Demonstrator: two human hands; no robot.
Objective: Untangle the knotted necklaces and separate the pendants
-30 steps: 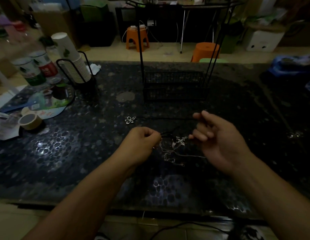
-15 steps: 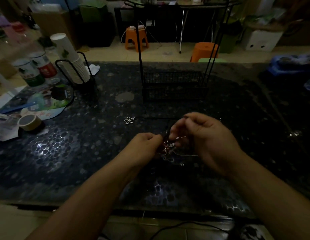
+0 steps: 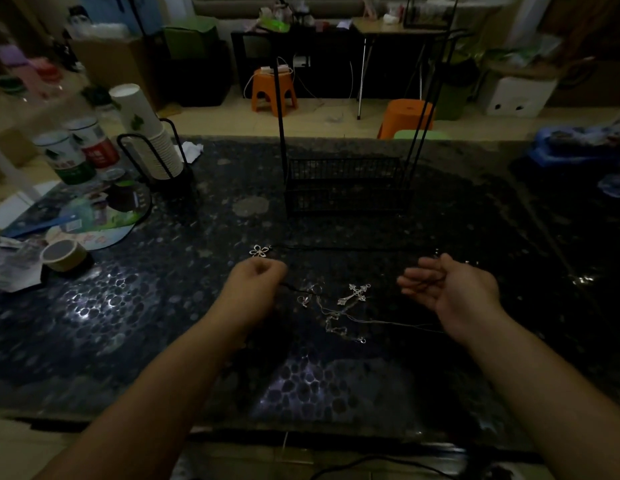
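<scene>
Knotted necklaces (image 3: 336, 315) lie in a loose silver tangle on the dark tabletop (image 3: 128, 323), midway along its near edge, between both hands. Left hand (image 3: 254, 284), fingers curled, pinches a black cord (image 3: 293, 288) running into the tangle. Flower pendant (image 3: 259, 251) lies just beyond it. Cross pendant (image 3: 354, 294) sits right of the knot. Right hand (image 3: 447, 289) is palm-up, fingers relaxed; whether it holds anything is unclear.
</scene>
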